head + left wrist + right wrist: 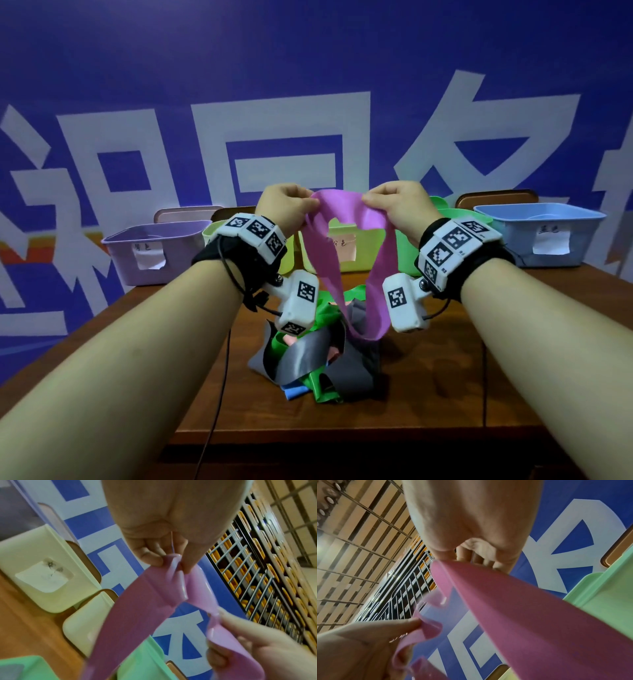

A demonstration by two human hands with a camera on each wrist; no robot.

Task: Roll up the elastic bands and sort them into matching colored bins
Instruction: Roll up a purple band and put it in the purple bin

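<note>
A purple-pink elastic band [342, 219] hangs in a long loop in the air above the table. My left hand [291, 202] pinches its top edge on the left [171, 561]; my right hand [394, 202] pinches it on the right [453, 561]. The loop's bottom reaches down to a pile of bands [318, 363], grey, green, blue and pink, on the wooden table [428, 394]. Along the back stand a purple bin [150, 250], a yellow-green bin [346, 257], a green bin [459, 216] and a blue bin [537, 233], some with paper labels.
Behind the bins rises a blue wall with large white characters [274, 137]. Brown chair backs [496, 197] show behind the bins. A black cable [219, 394] runs down from my left wrist across the table's front edge.
</note>
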